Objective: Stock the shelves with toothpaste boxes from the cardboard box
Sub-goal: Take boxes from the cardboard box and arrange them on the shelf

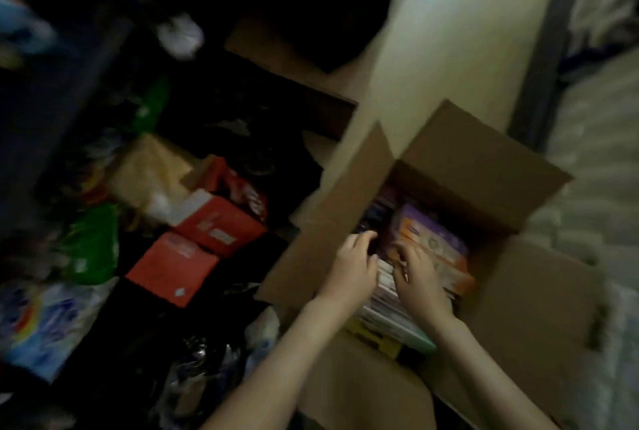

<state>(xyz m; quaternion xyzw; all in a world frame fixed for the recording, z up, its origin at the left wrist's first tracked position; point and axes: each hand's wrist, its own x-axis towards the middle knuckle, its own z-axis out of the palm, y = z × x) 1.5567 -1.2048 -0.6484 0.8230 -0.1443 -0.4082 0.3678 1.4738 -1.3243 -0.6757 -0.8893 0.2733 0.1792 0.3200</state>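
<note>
- Cardboard box (484, 167) stands open low in the head view, to the right of middle, with its four flaps folded outward. The whole picture is dim and smeared.
- Toothpaste boxes (435, 243) are packed tight inside it: purple and orange ones toward the far side, paler ones nearer me.
- Both my hands reach down into the carton, close together.
- My left hand (356, 260) has its fingers bent over some dark packs by the left wall; I cannot tell whether it grips one.
- My right hand (420, 277) has bent, spread fingers with their tips on the orange and purple packs; the blur hides whether it pinches anything.
- Left of the carton, on the dark floor, lie two red cartons (214, 225) and a green bag (91, 246) among other clutter.
- A pale wall panel (442, 32) rises behind the carton.
</note>
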